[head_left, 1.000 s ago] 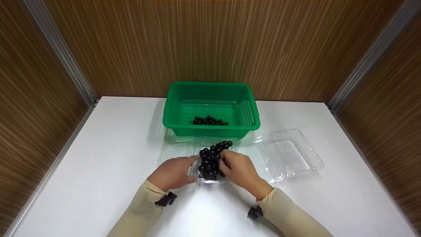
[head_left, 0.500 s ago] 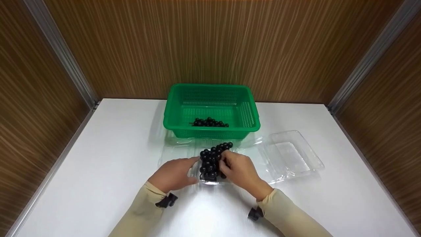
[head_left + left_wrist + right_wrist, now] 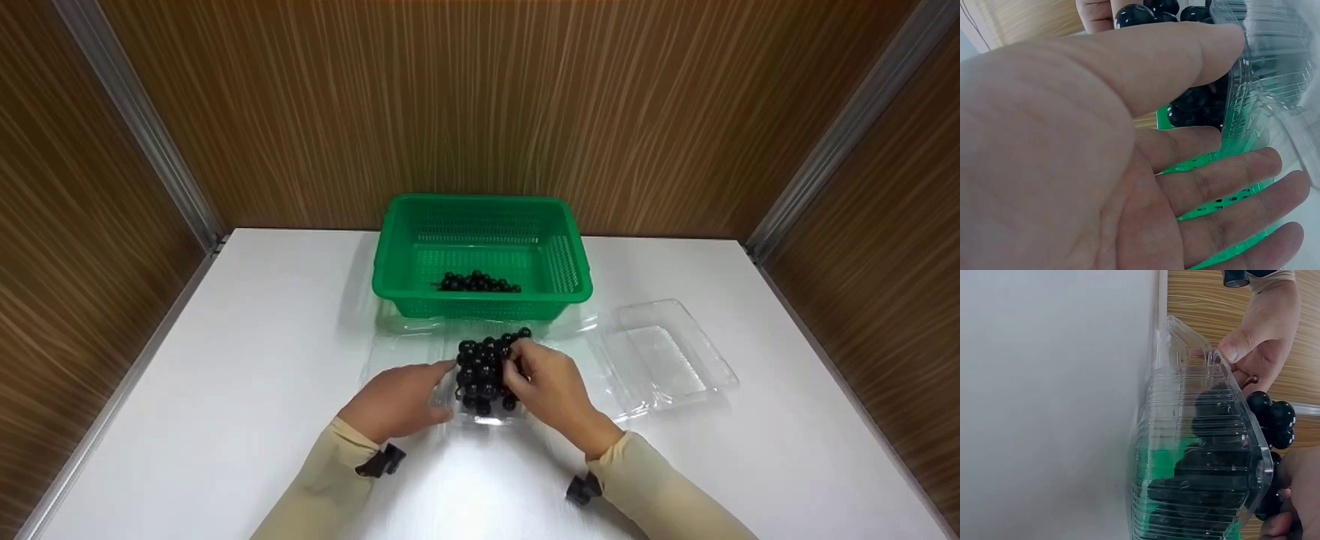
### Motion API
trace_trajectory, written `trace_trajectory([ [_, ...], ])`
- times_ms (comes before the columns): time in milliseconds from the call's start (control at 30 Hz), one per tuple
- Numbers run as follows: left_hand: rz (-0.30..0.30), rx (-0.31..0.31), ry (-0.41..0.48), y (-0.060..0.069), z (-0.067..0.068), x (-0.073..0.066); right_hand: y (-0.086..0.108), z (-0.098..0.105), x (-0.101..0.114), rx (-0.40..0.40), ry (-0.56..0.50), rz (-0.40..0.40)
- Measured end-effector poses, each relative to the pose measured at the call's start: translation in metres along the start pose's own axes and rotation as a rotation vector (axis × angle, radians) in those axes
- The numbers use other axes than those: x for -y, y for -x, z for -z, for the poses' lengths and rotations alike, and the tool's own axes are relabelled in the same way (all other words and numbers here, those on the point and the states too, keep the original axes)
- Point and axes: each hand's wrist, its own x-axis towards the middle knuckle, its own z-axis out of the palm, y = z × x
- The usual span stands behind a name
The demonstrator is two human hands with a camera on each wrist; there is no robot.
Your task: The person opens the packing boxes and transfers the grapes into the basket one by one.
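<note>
A bunch of black grapes (image 3: 478, 371) sits in a clear plastic container (image 3: 1165, 408) in front of the basket, some grapes rising above the rim. My right hand (image 3: 553, 384) pinches the bunch on its right side with thumb and curled fingers; the right wrist view catches only part of that hand at its edge. My left hand (image 3: 396, 399) is at the container's left side, its thumb touching the rim. In the left wrist view the fingers of that hand (image 3: 1145, 163) are straight and spread. A short stem (image 3: 1251, 380) pokes out near the left fingers.
A green perforated basket (image 3: 480, 306) stands just behind, with another bunch of dark grapes (image 3: 480, 282) inside. Clear plastic sheet-like parts spread around the container, joining an open clear tray or lid (image 3: 660, 356) on the right. Wood-grain panels (image 3: 480, 97) enclose the white table (image 3: 247, 337).
The bunch has turned and shifted slightly in the container, with more grapes showing along the front edge. My right hand has moved a little with it; the left hand has hardly moved.
</note>
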Motion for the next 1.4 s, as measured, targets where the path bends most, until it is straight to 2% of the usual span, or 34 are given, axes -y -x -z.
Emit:
trace_trajectory([
  [167, 0.035, 0.031, -0.017, -0.0005, -0.0009, -0.0004, 0.0, 0.0002, -0.0004, -0.046, -0.02, 0.027],
  [333, 0.036, 0.041, -0.012, -0.0009, -0.0013, -0.0006, -0.0014, 0.0014, -0.0007, -0.08, -0.034, 0.046],
  [667, 0.046, 0.038, 0.0, -0.0016, -0.0034, -0.0019, -0.0018, 0.0047, -0.0002, -0.106, -0.081, 0.048],
  [967, 0.017, 0.022, -0.016, -0.001, -0.0025, -0.0023, -0.0036, 0.0065, 0.0005, -0.128, -0.129, 0.049],
  [1400, 0.068, 0.043, -0.047, -0.0018, -0.003, -0.0053, -0.0044, 0.0072, -0.0009, -0.159, -0.204, 0.061],
])
